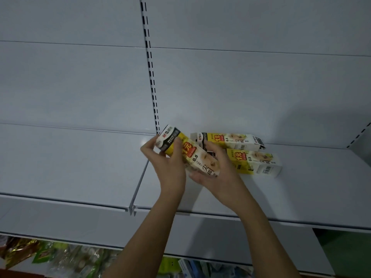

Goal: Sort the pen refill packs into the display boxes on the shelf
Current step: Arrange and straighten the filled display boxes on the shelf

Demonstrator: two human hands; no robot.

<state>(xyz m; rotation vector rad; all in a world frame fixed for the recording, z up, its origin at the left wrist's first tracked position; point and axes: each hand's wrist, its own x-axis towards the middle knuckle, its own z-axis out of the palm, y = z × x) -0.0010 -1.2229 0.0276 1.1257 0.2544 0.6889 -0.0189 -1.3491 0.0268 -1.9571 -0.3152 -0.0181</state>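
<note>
**Both hands on one refill box, two more lying on the shelf**

Up at shelf height, the held box [192,155] is a long, narrow carton, white with a bright yellow band, a red price badge, "0.5" in black print and a dark panel of small text near its upper end. It tilts from upper left to lower right, above the white shelf [80,163] and not resting on it. The left hand [168,165] curls its fingers and thumb round the box's upper end, by the dark panel. The right hand [218,169] cups the lower end from the right and beneath, fingers wrapped against the carton's underside.

Just behind the right hand lie two cartons of the same design, flat on the shelf. The rear box [226,140] lies along the back panel [241,87], its far right flap open. The front box [259,162] lies just in front of it and a little further right, a barcode on its side face. The two look close together; whether they touch is hard to tell.

A slotted upright [150,67] runs down the back panel to the shelf. Below the shelf edge, blurred green and yellow packets [50,255] hang on a lower level.
</note>
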